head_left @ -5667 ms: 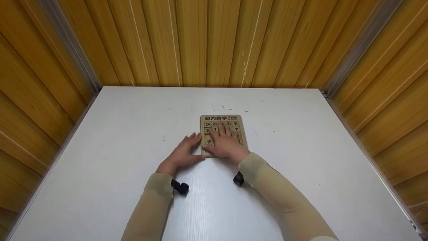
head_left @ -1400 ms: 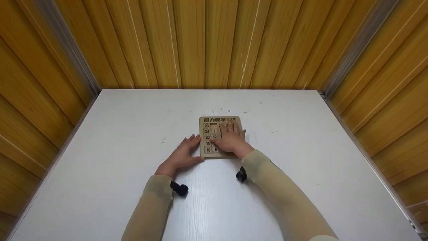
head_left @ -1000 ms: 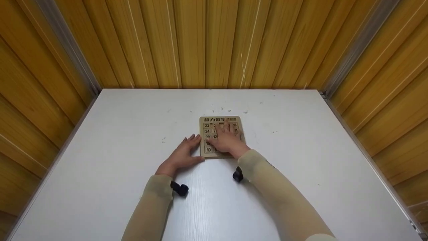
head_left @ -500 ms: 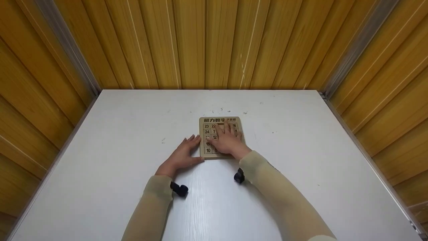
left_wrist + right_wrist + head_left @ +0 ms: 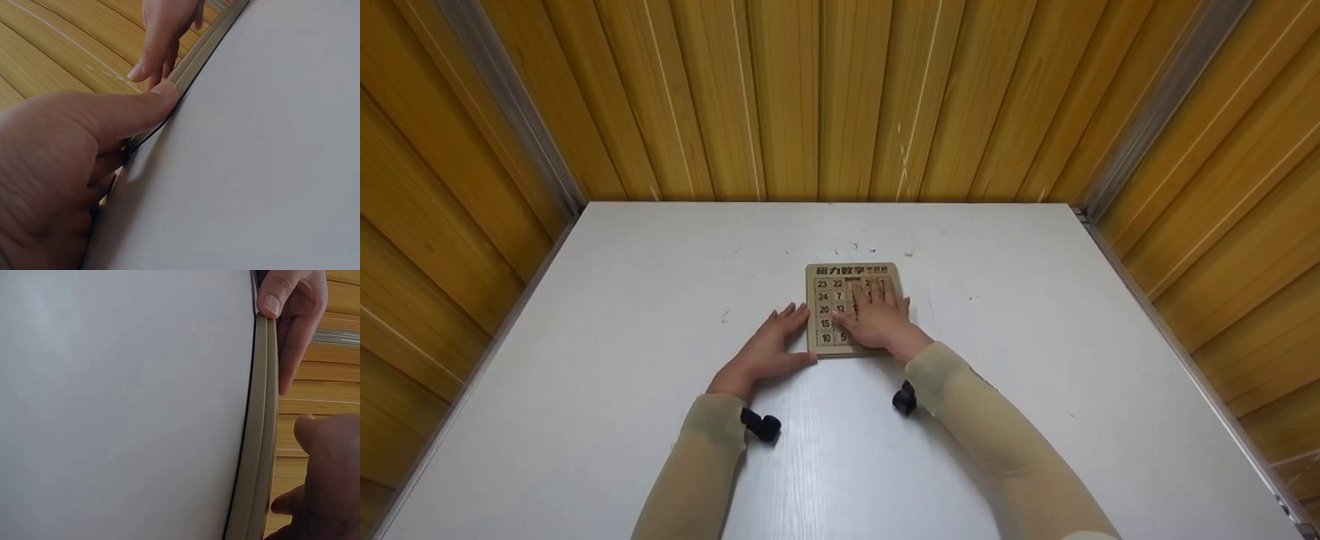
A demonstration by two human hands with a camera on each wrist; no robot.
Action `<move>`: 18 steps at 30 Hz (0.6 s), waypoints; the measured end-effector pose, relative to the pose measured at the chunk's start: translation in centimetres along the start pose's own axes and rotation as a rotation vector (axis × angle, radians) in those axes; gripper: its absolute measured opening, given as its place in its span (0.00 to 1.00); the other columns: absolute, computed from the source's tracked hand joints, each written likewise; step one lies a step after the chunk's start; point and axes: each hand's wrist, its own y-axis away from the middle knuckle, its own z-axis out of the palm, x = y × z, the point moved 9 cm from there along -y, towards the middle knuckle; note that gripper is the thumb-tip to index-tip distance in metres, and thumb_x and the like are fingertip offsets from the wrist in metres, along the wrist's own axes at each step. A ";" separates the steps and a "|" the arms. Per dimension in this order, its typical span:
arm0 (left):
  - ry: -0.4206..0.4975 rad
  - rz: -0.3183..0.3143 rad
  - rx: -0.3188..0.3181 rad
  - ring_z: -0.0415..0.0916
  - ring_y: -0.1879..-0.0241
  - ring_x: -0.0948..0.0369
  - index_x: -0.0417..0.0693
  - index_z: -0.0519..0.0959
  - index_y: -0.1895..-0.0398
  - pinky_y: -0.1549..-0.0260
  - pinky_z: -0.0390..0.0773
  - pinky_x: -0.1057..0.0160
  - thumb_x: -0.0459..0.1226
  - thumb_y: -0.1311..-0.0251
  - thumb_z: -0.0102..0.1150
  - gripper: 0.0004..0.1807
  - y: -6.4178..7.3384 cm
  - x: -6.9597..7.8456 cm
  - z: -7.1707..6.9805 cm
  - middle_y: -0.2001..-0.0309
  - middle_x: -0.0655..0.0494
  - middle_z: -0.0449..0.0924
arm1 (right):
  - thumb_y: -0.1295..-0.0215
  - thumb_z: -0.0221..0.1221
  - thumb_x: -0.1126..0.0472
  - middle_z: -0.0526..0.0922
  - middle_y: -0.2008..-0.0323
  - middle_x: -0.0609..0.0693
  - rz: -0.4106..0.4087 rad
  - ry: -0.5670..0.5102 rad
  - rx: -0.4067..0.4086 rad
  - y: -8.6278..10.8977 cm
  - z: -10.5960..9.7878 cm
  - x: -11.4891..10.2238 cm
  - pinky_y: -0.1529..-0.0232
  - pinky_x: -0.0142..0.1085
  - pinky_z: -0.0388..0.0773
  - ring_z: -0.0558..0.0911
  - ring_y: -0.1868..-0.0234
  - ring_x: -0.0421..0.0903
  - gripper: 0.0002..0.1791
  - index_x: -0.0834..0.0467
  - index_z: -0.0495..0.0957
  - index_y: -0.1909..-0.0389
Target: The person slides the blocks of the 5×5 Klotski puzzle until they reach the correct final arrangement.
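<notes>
A wooden sliding number puzzle (image 5: 840, 271) lies flat on the white table, with dark lettering along its top. My left hand (image 5: 769, 345) holds it at the near left corner, the thumb against the near edge and the fingers along the left side. In the left wrist view that thumb (image 5: 149, 107) presses the puzzle's edge (image 5: 197, 59). Spread over the right part of the tiles is my right hand (image 5: 881, 322), its fingers extended and several tiles hidden beneath. Tiles 23 and 22 show at the top left, with an open slot (image 5: 853, 280) right of them.
The white table (image 5: 660, 270) has small dark marks (image 5: 872, 250) beyond the puzzle. Yellow wood-patterned panels (image 5: 787, 97) stand behind and at both sides. Each wrist wears a small black camera (image 5: 765, 427).
Tile 24 has moved down and 23 into the top left corner. Tile 22 has slid left, so the slot is now third in the top row. The right hand has shifted slightly right.
</notes>
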 end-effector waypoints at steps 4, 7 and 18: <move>-0.005 0.017 -0.004 0.42 0.16 0.45 0.49 0.58 0.20 0.17 0.42 0.44 0.47 0.42 0.73 0.50 0.1 0.1 0.0 0.18 0.52 0.52 | 0.27 0.40 0.26 0.36 0.17 0.64 -0.005 0.012 0.006 0.0 0.0 -0.3 0.20 0.70 0.34 0.32 0.16 0.63 0.49 0.51 0.41 0.16; -0.006 0.014 -0.004 0.42 0.16 0.47 0.48 0.58 0.20 0.17 0.42 0.45 0.47 0.41 0.73 0.49 0.0 0.1 0.0 0.18 0.53 0.53 | 0.26 0.41 0.27 0.37 0.16 0.63 -0.013 0.016 0.009 0.0 0.1 -0.7 0.20 0.70 0.35 0.33 0.16 0.63 0.49 0.50 0.42 0.16; -0.008 0.027 -0.001 0.44 0.16 0.50 0.45 0.59 0.20 0.16 0.44 0.46 0.46 0.41 0.73 0.48 -0.2 0.1 0.1 0.18 0.52 0.55 | 0.26 0.40 0.26 0.36 0.16 0.60 -0.043 0.040 0.000 -0.1 0.6 -2.1 0.19 0.68 0.38 0.35 0.16 0.62 0.49 0.51 0.43 0.16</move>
